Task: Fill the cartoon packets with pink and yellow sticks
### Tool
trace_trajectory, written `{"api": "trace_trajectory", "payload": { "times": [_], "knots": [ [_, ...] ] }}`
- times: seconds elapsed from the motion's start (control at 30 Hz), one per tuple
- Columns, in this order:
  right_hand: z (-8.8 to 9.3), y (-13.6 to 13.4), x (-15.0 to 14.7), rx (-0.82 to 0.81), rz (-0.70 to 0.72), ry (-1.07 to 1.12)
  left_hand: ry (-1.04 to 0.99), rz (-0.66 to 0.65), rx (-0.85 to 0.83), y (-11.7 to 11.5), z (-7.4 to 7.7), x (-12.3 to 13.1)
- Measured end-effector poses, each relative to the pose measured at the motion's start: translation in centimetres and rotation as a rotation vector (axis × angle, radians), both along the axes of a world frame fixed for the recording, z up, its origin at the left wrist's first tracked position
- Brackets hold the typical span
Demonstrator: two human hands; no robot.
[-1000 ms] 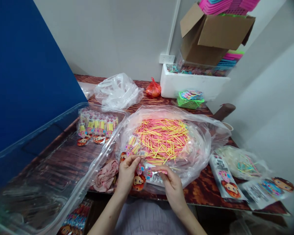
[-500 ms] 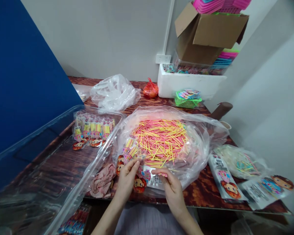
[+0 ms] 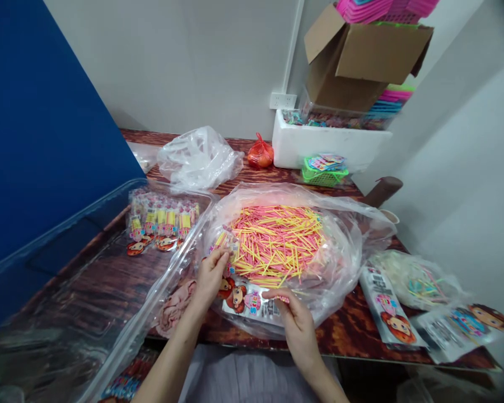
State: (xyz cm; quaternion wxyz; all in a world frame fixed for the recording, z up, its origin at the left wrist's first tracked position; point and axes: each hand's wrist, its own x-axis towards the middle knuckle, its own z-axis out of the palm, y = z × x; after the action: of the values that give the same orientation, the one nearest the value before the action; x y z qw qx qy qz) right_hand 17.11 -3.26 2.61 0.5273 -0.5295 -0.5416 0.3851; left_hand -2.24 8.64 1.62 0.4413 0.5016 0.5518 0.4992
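Observation:
My left hand [image 3: 210,275] is closed on a filled packet of pink and yellow sticks [image 3: 225,244], lifted over the left edge of the clear plastic bag [image 3: 344,246]. That bag holds a big heap of pink and yellow sticks [image 3: 277,240]. My right hand [image 3: 292,313] pinches a small pink piece at the top of flat printed packets with a cartoon face [image 3: 247,299], which lie on the bag's near edge.
A clear plastic tub [image 3: 88,313] at the left holds a row of filled packets [image 3: 162,221]. More printed packets [image 3: 388,313] and a bag of sticks [image 3: 415,280] lie at the right. Behind stand a crumpled bag [image 3: 199,157], a white foam box [image 3: 331,143], a green basket [image 3: 324,170] and a cardboard box [image 3: 361,56].
My left hand has lifted a filled packet away from the flat packets, up and to the left. My right hand has stayed on the packet stack.

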Motion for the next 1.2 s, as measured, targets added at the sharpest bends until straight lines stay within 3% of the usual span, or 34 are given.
{"api": "trace_trajectory", "payload": {
  "times": [0.3,0.53,0.67,0.87,1.2],
  "knots": [
    [-0.1,0.1,-0.1,-0.006,-0.017,-0.004,0.036,-0.089,0.033,-3.0,0.5,0.0],
    [-0.3,-0.1,0.2,-0.004,-0.038,0.003,0.001,-0.164,0.006,-5.0,2.2,1.8],
    [-0.5,-0.2,0.4,-0.001,-0.038,0.005,-0.016,-0.222,-0.020,-5.9,2.0,2.7],
    [-0.6,0.0,0.5,-0.007,-0.050,0.003,-0.023,-0.237,-0.052,-6.0,0.8,2.9],
    [-0.5,-0.1,0.6,-0.015,-0.037,0.018,0.006,-0.262,-0.049,-5.7,1.2,3.9]
  ]
}}
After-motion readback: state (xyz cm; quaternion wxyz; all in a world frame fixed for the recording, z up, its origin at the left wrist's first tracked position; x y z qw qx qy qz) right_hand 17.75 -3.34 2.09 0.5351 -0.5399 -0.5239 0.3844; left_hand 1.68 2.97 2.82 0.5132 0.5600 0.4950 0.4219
